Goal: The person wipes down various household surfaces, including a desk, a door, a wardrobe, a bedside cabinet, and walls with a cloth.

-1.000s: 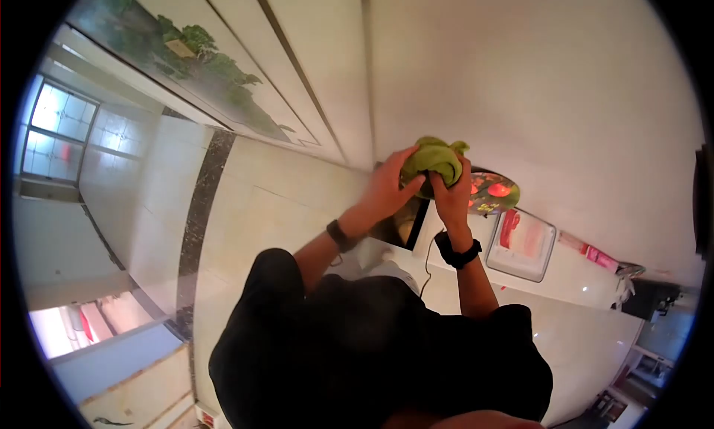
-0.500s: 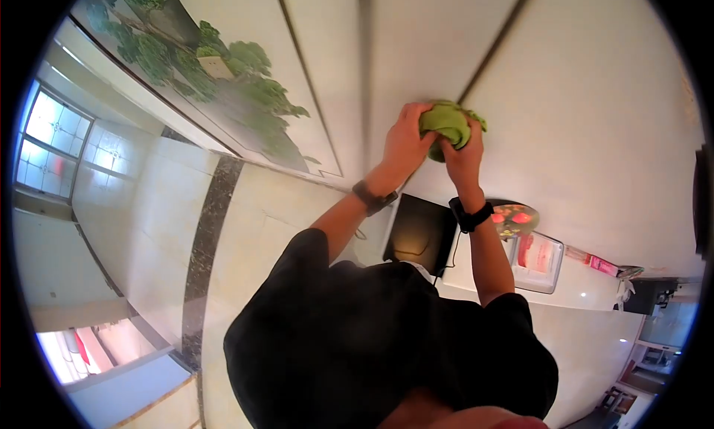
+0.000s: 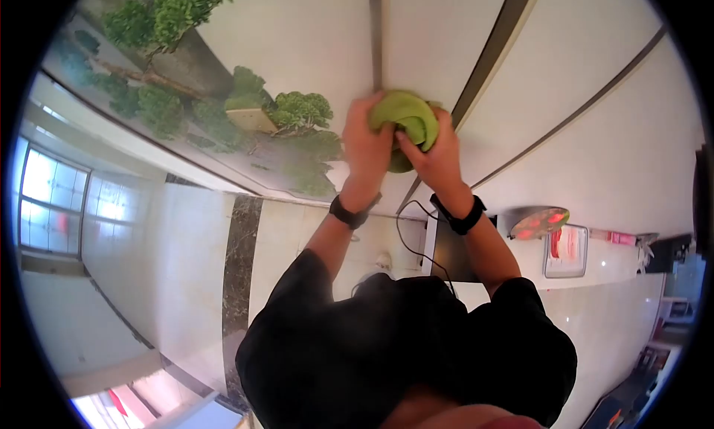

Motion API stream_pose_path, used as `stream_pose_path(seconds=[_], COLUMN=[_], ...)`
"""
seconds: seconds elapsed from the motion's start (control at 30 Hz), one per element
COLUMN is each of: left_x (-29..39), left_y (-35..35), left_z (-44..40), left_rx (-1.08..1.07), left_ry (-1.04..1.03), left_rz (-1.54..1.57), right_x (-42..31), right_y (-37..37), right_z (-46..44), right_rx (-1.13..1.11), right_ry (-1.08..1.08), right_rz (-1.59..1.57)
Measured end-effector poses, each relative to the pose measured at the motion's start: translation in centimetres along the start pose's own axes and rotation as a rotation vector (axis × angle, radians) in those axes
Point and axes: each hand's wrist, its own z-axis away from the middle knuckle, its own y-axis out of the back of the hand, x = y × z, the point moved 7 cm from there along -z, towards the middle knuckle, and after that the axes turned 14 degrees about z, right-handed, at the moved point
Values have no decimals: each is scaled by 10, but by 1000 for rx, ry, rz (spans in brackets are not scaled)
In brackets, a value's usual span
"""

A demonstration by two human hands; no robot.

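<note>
A crumpled green cloth (image 3: pixel 405 120) is bunched between both my hands, up against the pale wall panels (image 3: pixel 439 27). My left hand (image 3: pixel 366 142) grips its left side, with the fingertips partly hidden by the folds. On the other side my right hand (image 3: pixel 440 157) is closed on the cloth, the thumb pressed into its middle. Both wrists carry dark bands. Just left of my left hand is the wall picture of green trees (image 3: pixel 297 113). A dark vertical strip (image 3: pixel 483 64) runs up the wall right of the cloth.
Below my right forearm stands a black-topped box (image 3: pixel 454 243) with a dark cable (image 3: pixel 401 232) looping beside it. Further right are a round patterned plate (image 3: pixel 539 222), a clear-edged tray (image 3: pixel 565 250) and a pink packet (image 3: pixel 611 237). A dark floor band (image 3: pixel 242 265) crosses the tiles at left.
Both hands have moved left along the wall with the cloth, closer to the tree picture. The view has shifted, so more of the box's cable and another wall strip show.
</note>
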Motion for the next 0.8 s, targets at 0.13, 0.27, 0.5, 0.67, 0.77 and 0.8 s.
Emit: stream_pose_path(seconds=[0.13, 0.27, 0.5, 0.67, 0.77, 0.8], left_x=[20, 19, -69, -83, -55, -41], left_y=[-60, -110, -103, -81, -90, -98], left_z=[-2, 23, 81, 90, 80, 72], left_rx=[-144, -336, -502, -488, -481, -485], left_ry=[-121, -194, -59, 17, -27, -65], left_rz=[117, 184, 1, -62, -21, 4], right_x=[10, 75, 131, 131, 127, 119], right_y=[65, 95, 51, 31, 48, 60], right_z=[-3, 21, 71, 77, 70, 64], right_rx=[262, 443, 255, -15, 30, 82], right_ry=[55, 58, -76, -226, -253, -225], right_rz=[104, 171, 283, 207, 68, 64])
